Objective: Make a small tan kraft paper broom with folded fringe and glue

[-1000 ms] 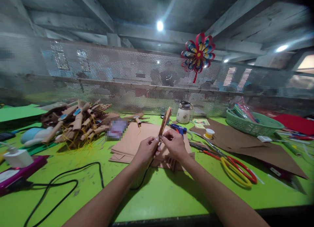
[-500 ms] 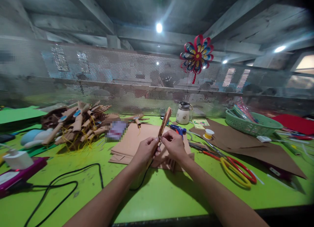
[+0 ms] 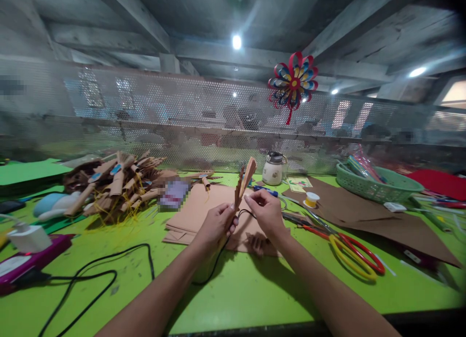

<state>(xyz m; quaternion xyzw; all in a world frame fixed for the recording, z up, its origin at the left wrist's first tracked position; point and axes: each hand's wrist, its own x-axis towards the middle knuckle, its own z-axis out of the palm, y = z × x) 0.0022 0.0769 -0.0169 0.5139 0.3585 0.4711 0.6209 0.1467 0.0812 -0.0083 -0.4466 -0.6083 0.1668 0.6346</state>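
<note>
A folded strip of brown paper [image 3: 247, 179], pleated and fanning out a little at its top, stands upright in my left hand [image 3: 220, 223]. The fingers of that hand are closed round its lower end. My right hand [image 3: 268, 213] is just to the right of the paper, apart from it, with its fingers curled and the tips close together. Whether anything is in them I cannot make out. A black cord [image 3: 247, 211] loops between the hands. Behind my right hand lies a blue glue gun [image 3: 267, 189], partly hidden. Brown paper sheets [image 3: 194, 208] are stacked beneath my hands.
Scissors [image 3: 351, 264] with red and yellow handles lie at right, near a yellow thread spool [image 3: 311, 199] and a green basket [image 3: 398, 184]. Several brown paper pieces [image 3: 116, 181] are heaped at left. A purple power strip [image 3: 54, 254] and a white jar [image 3: 273, 169] stand nearby.
My right hand has drawn back to the right from the paper, which it touched before. The paper's top has spread slightly and tilted right. My left hand keeps its hold.
</note>
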